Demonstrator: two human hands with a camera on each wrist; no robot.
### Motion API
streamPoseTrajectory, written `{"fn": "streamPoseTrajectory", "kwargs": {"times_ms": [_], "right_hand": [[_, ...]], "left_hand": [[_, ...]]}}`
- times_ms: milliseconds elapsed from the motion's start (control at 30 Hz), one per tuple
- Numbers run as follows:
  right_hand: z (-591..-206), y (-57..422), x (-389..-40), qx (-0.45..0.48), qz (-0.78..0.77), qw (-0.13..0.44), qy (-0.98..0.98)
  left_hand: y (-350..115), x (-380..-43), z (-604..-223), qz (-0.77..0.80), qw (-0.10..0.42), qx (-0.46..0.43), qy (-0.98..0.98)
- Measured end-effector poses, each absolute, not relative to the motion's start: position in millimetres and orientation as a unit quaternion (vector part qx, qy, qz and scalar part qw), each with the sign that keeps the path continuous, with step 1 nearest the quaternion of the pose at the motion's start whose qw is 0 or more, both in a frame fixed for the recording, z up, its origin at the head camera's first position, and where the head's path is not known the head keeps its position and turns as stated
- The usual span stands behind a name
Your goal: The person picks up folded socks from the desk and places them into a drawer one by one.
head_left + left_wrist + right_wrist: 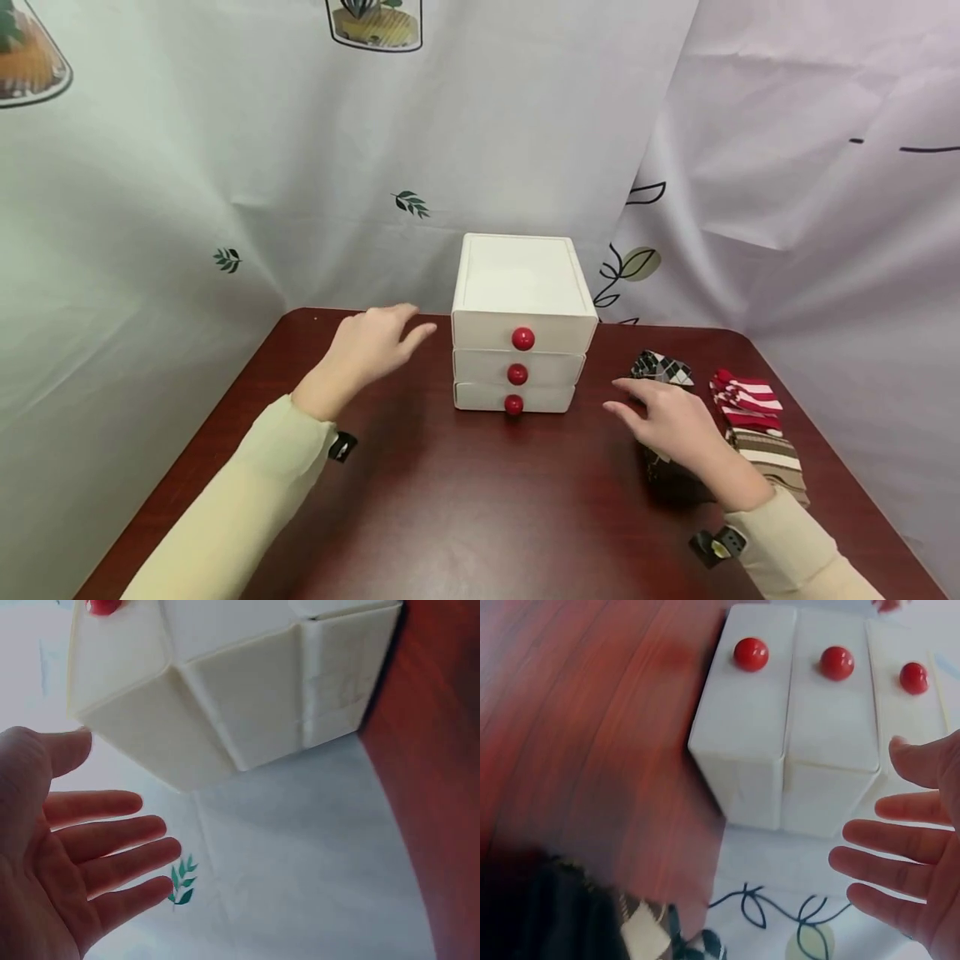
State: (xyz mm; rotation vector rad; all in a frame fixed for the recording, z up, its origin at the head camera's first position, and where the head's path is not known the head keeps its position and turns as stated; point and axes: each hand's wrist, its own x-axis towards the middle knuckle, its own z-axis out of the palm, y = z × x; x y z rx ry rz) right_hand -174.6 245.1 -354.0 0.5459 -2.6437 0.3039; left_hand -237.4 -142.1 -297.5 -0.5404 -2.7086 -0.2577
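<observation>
A white three-drawer box (527,275) with a round red knob (522,338) on each drawer stands at the back of the table, all drawers closed. To its left my left hand (372,340) hovers with fingers extended, holding nothing; the left wrist view shows the palm and spread fingers (112,862) beside the box's side. On the other side, my right hand (670,417) is held above some folded cloth items, also holding nothing. Its fingers (892,840) are straight in the right wrist view, apart from the drawers.
At the right lie a black-and-white argyle cloth (662,367), a red-and-white striped knit piece (750,402), a brown-and-cream striped one (767,454) and a dark item (675,487) partly hidden under my right hand. Printed white fabric (540,125) hangs behind the dark red table (480,517).
</observation>
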Motion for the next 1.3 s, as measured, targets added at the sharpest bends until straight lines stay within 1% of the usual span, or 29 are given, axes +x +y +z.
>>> {"fn": "streamPoseTrajectory", "kwargs": {"times_ms": [133, 333, 567, 800, 900, 1000, 1100, 1233, 1300], "right_hand": [[-351, 237, -175, 0.208, 0.119, 0.218, -0.946], [-349, 227, -176, 0.228, 0.122, 0.235, -0.937], [-349, 212, -175, 0.246, 0.127, 0.236, -0.931], [-349, 201, -177, 0.278, 0.139, 0.263, -0.913], [-348, 196, -177, 0.281, 0.153, 0.259, -0.911], [-345, 191, -178, 0.274, 0.208, 0.221, -0.913], [-342, 184, -182, 0.249, 0.299, 0.16, -0.907], [-339, 175, -189, 0.203, 0.445, 0.059, -0.87], [-338, 170, -193, 0.184, 0.503, 0.018, -0.844]], "left_hand": [[-134, -251, -280, -0.101, 0.183, -0.196, -0.958], [-117, -275, -264, -0.099, 0.146, -0.21, -0.962], [-96, -297, -264, -0.113, 0.115, -0.207, -0.965], [-88, -305, -266, -0.163, 0.064, -0.183, -0.967], [-89, -307, -268, -0.177, 0.042, -0.176, -0.968], [-89, -309, -270, -0.187, 0.026, -0.177, -0.966], [-88, -311, -271, -0.205, 0.017, -0.183, -0.961], [-88, -314, -273, -0.229, 0.011, -0.192, -0.954], [-88, -314, -274, -0.236, 0.011, -0.194, -0.952]]}}
